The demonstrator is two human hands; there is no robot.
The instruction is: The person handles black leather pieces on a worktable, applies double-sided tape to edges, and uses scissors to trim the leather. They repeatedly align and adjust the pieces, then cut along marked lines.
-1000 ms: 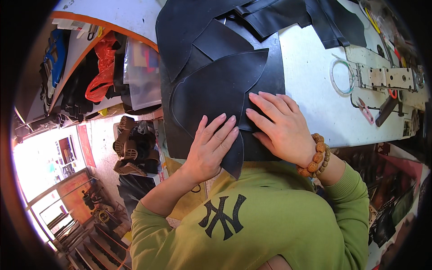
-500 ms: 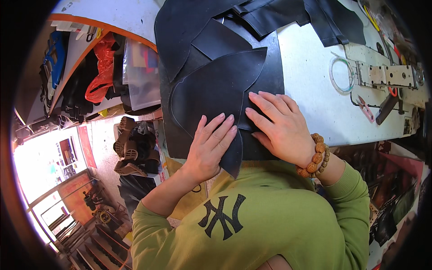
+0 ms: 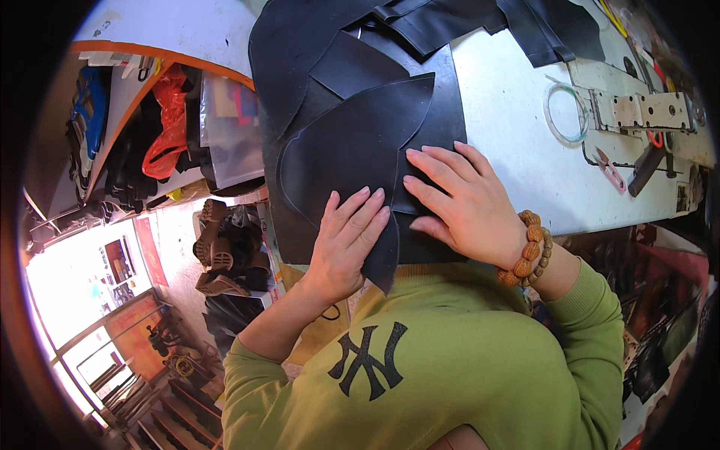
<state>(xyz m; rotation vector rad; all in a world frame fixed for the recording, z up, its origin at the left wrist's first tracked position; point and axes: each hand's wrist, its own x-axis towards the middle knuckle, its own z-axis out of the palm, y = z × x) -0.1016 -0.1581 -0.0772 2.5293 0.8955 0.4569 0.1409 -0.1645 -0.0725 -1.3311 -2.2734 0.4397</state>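
— Flat and open, both of them: the left hand lies palm-down with its fingers spread on the curved black leather piece, and nothing is pinched or clasped in it.

— And the other one?

— Same manner. The right hand rests open, fingers stretched toward ten o'clock, pressing the same piece where it overlaps the black sheet underneath. A wooden bead bracelet circles that wrist.

— Where does the piece sit?

— At the near edge of the white worktable, right in front of the person. Its pointed tail hangs off the table edge toward six o'clock, between the two hands, over the green sweatshirt.

— What else is on the bench?

— More black cut pieces piled toward twelve o'clock. Out at two o'clock from the right hand lies a clear loop of tubing, and beyond it a metal fixture screwed to the table, with a pink-handled tool just below it.

— And off to the side?

— At nine o'clock, well apart from the hands, shelves hold a red bag and dark shoes on the floor below.
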